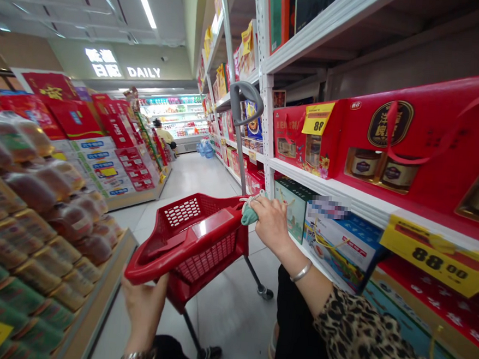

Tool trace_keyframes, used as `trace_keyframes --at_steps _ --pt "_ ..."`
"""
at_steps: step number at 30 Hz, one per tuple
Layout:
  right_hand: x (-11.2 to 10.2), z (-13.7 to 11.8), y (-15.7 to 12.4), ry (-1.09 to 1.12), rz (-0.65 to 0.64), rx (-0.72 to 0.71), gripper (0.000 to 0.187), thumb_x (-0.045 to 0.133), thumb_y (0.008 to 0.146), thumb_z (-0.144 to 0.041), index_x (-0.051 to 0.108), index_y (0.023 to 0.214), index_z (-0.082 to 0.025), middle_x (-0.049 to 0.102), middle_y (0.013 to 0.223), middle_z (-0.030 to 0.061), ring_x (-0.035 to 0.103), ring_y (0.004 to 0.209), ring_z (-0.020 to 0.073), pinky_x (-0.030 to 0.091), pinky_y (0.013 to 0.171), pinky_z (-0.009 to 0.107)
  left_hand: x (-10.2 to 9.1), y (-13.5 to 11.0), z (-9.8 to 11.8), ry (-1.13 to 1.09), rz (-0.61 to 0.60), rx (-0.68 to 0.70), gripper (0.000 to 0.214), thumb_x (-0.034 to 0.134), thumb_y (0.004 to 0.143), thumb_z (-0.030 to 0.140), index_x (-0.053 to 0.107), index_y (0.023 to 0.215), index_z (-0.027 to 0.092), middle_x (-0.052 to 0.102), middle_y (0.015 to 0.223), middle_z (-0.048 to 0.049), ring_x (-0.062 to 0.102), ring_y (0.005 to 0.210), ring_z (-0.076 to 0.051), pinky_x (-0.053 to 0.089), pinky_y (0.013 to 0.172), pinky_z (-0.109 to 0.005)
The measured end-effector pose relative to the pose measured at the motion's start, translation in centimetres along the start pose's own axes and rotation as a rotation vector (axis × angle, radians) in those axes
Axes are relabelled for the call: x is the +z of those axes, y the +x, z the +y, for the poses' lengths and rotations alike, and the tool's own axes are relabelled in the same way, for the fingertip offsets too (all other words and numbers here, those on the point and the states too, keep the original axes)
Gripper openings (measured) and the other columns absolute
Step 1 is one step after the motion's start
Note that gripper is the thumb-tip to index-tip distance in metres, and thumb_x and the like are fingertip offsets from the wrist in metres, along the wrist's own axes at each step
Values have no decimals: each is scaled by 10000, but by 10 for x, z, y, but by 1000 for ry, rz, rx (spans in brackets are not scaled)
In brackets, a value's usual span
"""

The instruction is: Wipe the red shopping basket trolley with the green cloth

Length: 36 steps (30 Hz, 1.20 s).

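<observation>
A red plastic shopping cart (202, 242) on dark legs with casters stands in front of me, tilted in the view. My left hand (144, 304) grips the near left corner of its rim, with the fingers partly hidden beneath the edge. At the cart's right corner my right hand (271, 220) is closed on a crumpled pale green cloth (249, 215), pressed by the rim. Beside that hand a grey pole rises from the cart to a grey loop handle (247, 103). A silver bangle circles my right wrist.
White shelving (325, 188) close on the right holds red gift boxes (382, 129) and yellow price tags (439, 256). Stacked bottled and packaged goods (34, 231) line the left. The tiled aisle (194, 173) runs to a lit cooler (174, 112), with a person (164, 136) near it.
</observation>
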State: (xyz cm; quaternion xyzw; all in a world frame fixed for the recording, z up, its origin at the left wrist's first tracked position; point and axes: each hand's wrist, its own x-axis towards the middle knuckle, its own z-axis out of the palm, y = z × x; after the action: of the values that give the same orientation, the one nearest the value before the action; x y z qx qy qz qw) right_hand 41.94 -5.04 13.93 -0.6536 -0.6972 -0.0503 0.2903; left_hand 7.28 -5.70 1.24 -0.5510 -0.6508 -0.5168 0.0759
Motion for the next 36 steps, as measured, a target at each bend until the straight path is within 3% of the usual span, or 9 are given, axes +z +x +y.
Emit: trace_keyframes --at_steps 2,4,6,9,14,21,29,32,36 --pt "0 -2 2 -12 -12 -2 514 431 951 -79 709 1313 -314 644 1433 77 530 1187 314 381 953 447 -12 -6 26 -7 167 -29 1042 812 706 595 417 1560 146 546 1469 -274 536 1374 -456 448 1129 -672" --pt "1 -5 2 -27 -7 -1 517 438 931 -62 713 1299 -299 648 1416 82 528 1178 316 377 953 446 -23 -5 47 -59 162 43 1006 806 736 564 408 1566 159 541 1481 -266 525 1396 -439 420 1167 -668" --pt "2 -8 0 -38 8 1 514 443 909 -44 725 1265 -283 659 1389 87 526 1167 316 372 948 443 -31 2 56 -89 126 99 865 803 739 532 513 1471 174 594 1415 -239 563 1356 -423 449 1152 -649" --pt "5 -13 -6 -27 25 -15 496 450 896 -37 737 1226 -272 672 1362 84 535 1122 298 369 928 431 -38 16 54 -136 52 128 618 798 718 506 630 1233 207 682 1287 -177 653 1231 -390 512 1086 -622" --pt "17 -23 -23 35 54 -61 454 473 918 -55 743 1216 -265 690 1348 80 549 1064 280 364 884 415 -35 31 40 -215 17 173 404 781 728 480 638 1010 229 748 1106 -101 718 1058 -314 573 973 -517" --pt "34 -52 -46 215 144 -296 424 544 915 -64 752 1222 -269 703 1376 41 536 1045 260 368 879 408 -27 39 29 -214 48 341 305 738 788 475 657 928 217 736 1031 -81 716 981 -267 568 911 -452" --pt "26 -110 -66 238 172 -701 354 554 1018 -220 688 1319 -352 634 1504 -46 490 1241 245 348 973 430 -29 32 40 -210 59 314 296 724 795 476 623 912 224 739 1020 -89 715 992 -282 568 896 -457" --pt "29 -118 -66 192 180 -719 317 515 1057 -235 689 1295 -352 625 1517 -69 477 1286 245 339 976 427 -32 31 40 -202 41 304 252 697 812 441 628 928 228 736 1045 -97 712 1020 -283 565 913 -457" --pt "34 -106 -60 170 140 -618 327 510 1065 -209 687 1300 -351 645 1496 -57 486 1279 243 335 976 429 -35 32 34 -203 28 291 263 721 786 429 626 930 232 733 1054 -97 705 1039 -294 557 945 -474"
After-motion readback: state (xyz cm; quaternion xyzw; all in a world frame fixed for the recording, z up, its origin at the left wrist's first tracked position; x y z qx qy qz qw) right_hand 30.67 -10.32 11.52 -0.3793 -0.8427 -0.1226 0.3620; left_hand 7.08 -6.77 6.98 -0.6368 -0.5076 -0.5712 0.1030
